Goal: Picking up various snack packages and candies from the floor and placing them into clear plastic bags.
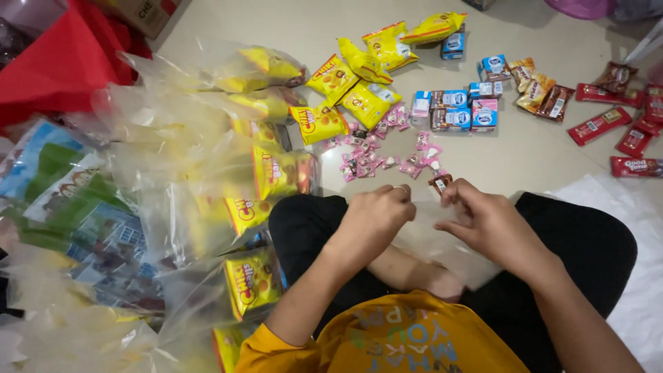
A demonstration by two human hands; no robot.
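Note:
My left hand point(373, 215) and my right hand point(487, 222) hold the mouth of a clear plastic bag point(431, 235) over my lap. Fingers of both hands pinch its top edge. A small dark brown wrapped sweet point(439, 182) sits at the fingertips of my right hand, at the bag's opening. Just beyond my hands, small pink wrapped sweets point(376, 160) lie scattered on the floor.
Filled clear bags with yellow snack packs point(266, 176) pile up at left. Loose yellow snack packs point(359, 76), small blue and pink cartons point(456, 107), brown wafer packs point(545, 97) and red biscuit packs point(611, 128) lie on the pale floor ahead. Red cloth point(62, 62) at top left.

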